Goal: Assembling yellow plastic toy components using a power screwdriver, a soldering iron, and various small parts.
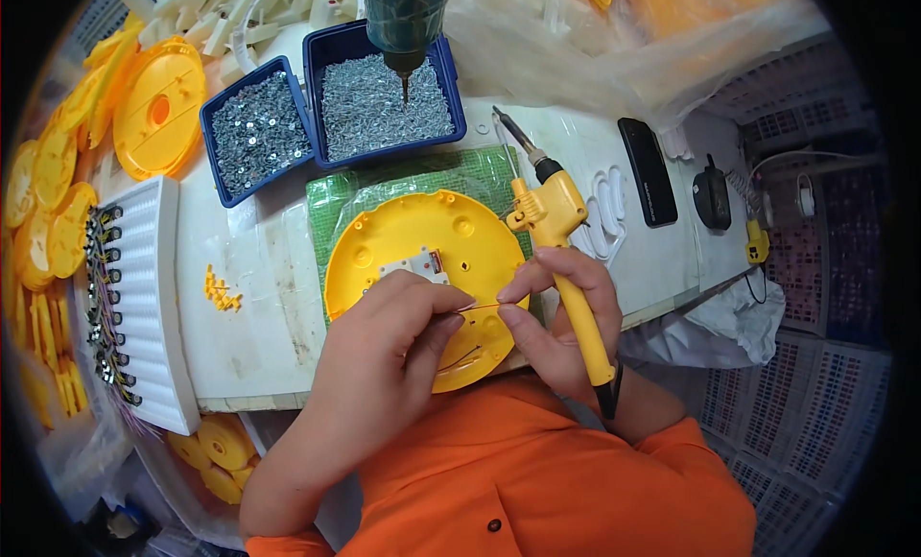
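Observation:
A round yellow plastic cover [413, 226] lies on a green mat [331, 197] in front of me, with a small white part [424, 263] fixed inside it. My left hand [403, 322] reaches over the cover, thumb and forefinger pinched on one end of a thin wire [483, 308]. My right hand [566, 303] pinches the wire's other end between thumb and forefinger. Resting in that same right hand is a yellow soldering gun [552, 207], its dark tip pointing away from me. A dark wire [460, 358] lies loose on the cover's near part.
Two blue bins of screws [384, 106] and small metal pieces [257, 130] stand behind the mat. A power screwdriver [405, 29] hangs above them. Left are a white foam tray [149, 298], yellow pegs [221, 288] and stacked yellow covers [158, 106]. A black phone [648, 173] lies right.

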The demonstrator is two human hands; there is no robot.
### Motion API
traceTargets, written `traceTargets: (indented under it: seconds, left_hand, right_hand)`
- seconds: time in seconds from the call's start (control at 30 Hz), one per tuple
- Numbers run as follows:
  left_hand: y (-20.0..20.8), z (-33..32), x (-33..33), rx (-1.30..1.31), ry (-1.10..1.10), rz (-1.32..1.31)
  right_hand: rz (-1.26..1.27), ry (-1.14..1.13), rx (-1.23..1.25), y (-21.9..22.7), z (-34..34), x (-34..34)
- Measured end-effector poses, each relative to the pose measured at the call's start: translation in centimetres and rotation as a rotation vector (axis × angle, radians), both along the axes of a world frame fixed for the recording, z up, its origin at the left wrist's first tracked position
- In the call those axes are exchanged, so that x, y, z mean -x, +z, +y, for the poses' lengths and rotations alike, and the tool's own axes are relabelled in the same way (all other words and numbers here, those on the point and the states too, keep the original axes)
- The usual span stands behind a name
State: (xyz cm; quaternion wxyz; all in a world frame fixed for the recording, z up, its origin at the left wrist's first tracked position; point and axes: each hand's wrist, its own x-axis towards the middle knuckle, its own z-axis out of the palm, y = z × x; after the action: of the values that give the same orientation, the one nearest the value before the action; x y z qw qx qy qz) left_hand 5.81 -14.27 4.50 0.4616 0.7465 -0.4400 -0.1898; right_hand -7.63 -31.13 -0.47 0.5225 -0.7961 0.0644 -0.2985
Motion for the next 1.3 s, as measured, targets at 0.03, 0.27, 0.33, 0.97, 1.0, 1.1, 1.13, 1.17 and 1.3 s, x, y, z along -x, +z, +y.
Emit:
traceTargets:
  seconds: [0.03, 0.27, 0.33, 0.97, 1.0, 1.1, 1.13, 1.17, 1.3]
  left_hand:
    - [0.0, -0.1, 0.1, 0.015, 0.020, 0.039]
    - [0.0, 0.1, -0.7, -0.062, 0.105, 0.017]
    - [-0.3, 0.4, -1.3, -0.096, 0.146, 0.017]
    - [-3.4, 0.4, -2.0, -0.169, 0.200, -0.249]
    - [-3.4, 0.5, -2.0, -0.171, 0.200, -0.248]
    - [-3.5, 0.5, -2.0, -0.183, 0.212, -0.263]
    - [-3.7, 0.5, -2.1, -0.153, 0.205, -0.301]
    - [-3.9, 0.5, -2.2, -0.123, 0.198, -0.338]
    - [-3.8, 0.4, -2.2, -0.122, 0.197, -0.342]
  right_hand:
    - [0.019, 0.006, 0.005, 0.0, 0.0, 0.1]
    - [0.059, 0.187, 0.409, 2.2, -3.7, 1.0]
    - [0.083, 0.156, 0.337, 2.7, -5.1, 1.8]
    - [0.267, -0.037, -0.413, 2.2, -6.6, 3.5]
    - [0.268, -0.037, -0.414, 2.4, -6.5, 3.3]
    - [0.278, -0.027, -0.388, 2.7, -6.3, 3.0]
    - [0.259, 0.026, -0.410, 2.7, -6.5, 3.0]
    - [0.240, 0.078, -0.432, 2.7, -6.7, 3.1]
    - [0.237, 0.099, -0.424, 2.3, -7.2, 3.3]
